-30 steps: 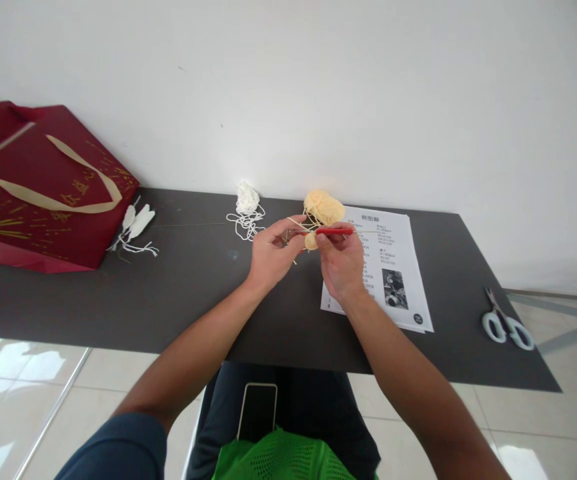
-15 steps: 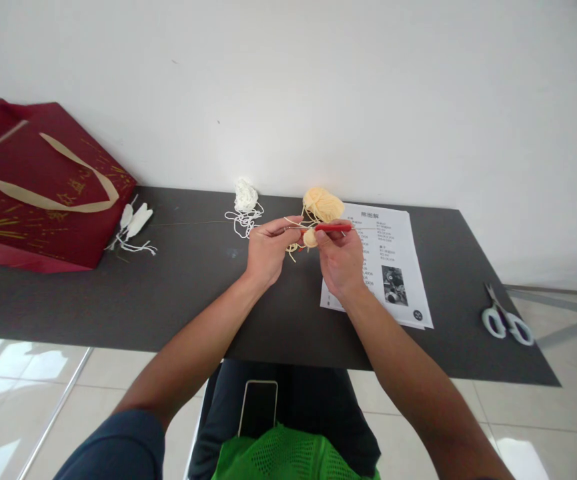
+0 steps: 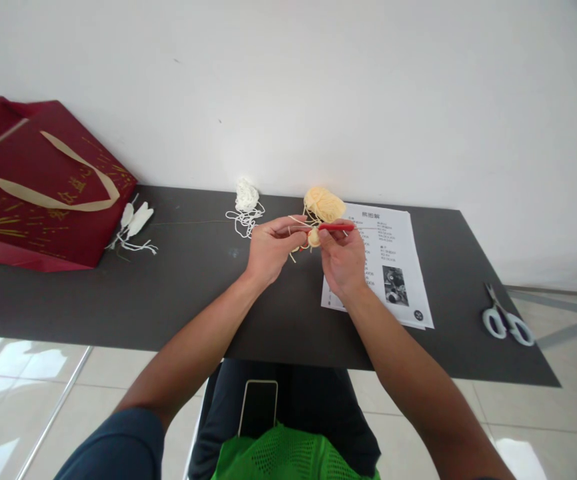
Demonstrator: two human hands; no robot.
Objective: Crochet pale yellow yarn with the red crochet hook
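Observation:
Both hands meet above the dark table, near its back edge. My right hand (image 3: 343, 259) is closed around a crochet hook with a red handle (image 3: 337, 227). Between the hands sits a small, rounded cream crochet piece (image 3: 314, 237), pinched by my left hand (image 3: 269, 248), with a strand of yarn running over its fingers. A bit of red shows beside the piece; what it is cannot be made out. Just behind the hands lies a ball of pale yellow yarn (image 3: 324, 203), its loose strands leading down towards them. The hook's tip is hidden by the fingers.
Printed sheets (image 3: 408, 267) lie under and right of my right hand. Scissors (image 3: 505, 319) rest at the table's right end. White yarn (image 3: 246, 197) and small white crocheted pieces (image 3: 138, 219) lie to the left, near a red gift bag (image 3: 48, 193). A phone (image 3: 258, 408) rests on my lap.
My hands and the crochet piece have shifted very slightly to the right. The piece appears a little turned, with more red showing beside it. Both grips stay closed.

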